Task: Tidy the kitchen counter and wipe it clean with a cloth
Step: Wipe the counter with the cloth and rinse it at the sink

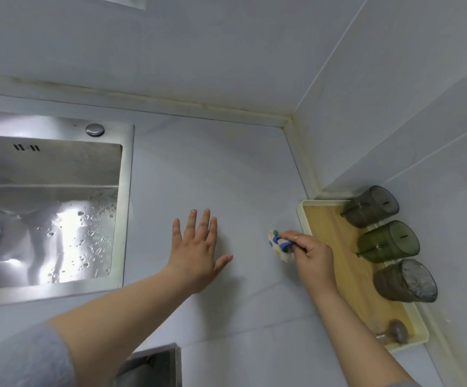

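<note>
K: White counter (212, 169), tiled corner. Grip state?
M: Right hand (311, 254) fingers curled, pinching one bunched patterned cloth (279, 245) onto counter just beside tray (299, 215) rim, likely working that edge. Left hand (196, 247) flat, fingers spread, holds nothing, probably bracing
K: Counts?
M: One cloth, one tray, three tinted cups (388, 241) in a row on it by the wall, probably parked clear of wiping. One sink (45, 191) far left
</note>
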The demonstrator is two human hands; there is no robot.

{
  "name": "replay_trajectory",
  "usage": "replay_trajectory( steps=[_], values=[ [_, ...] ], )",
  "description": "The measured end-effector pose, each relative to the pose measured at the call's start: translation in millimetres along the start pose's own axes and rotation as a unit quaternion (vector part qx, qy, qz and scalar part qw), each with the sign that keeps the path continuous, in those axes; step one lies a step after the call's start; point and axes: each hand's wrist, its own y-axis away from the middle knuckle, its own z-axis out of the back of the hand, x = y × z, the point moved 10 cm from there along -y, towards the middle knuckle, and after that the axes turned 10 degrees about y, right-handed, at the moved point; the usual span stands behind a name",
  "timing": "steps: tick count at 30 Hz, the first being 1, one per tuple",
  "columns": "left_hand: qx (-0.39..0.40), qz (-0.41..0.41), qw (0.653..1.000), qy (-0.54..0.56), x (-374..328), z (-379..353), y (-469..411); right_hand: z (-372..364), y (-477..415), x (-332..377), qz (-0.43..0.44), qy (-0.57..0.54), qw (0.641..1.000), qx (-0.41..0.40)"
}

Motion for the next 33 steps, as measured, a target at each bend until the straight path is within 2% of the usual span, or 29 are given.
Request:
replay_trajectory(
  steps=[5, 15, 18, 20, 24, 29, 33],
  values=[
    [-0.007, -0.008, 1.0, -0.009, 6.0, 24.1, -63.1, -13.0, -91.8, 26.4, 0.086, 0.049, 0.995, -0.005],
    [-0.006, -0.02, 1.0, -0.012, 30.0, 55.6, -195.1, -54.1, -281.7, 26.4, 0.131, 0.067, 0.989, -0.016],
    [0.002, -0.035, 0.999, -0.007, 33.6, 56.9, -215.8, -62.4, -312.8, 28.2, 0.146, 0.079, 0.986, -0.015],
    [-0.028, -0.048, 0.998, -0.017, 36.1, 61.9, -233.1, -73.5, -337.1, 17.9, 0.142, 0.086, 0.986, -0.012],
    [-0.055, -0.064, 0.996, -0.006, 40.7, 59.3, -251.9, -95.4, -372.4, -2.9, 0.121, 0.098, 0.988, -0.002],
    [-0.1, -0.081, 0.991, -0.017, 41.6, 59.9, -250.4, -110.2, -369.9, -12.4, 0.156, 0.106, 0.982, -0.023],
    [-0.108, -0.087, 0.99, -0.019, 40.4, 60.5, -249.8, -119.4, -365.4, -38.2, 0.117, 0.157, 0.98, -0.028]
  ],
)
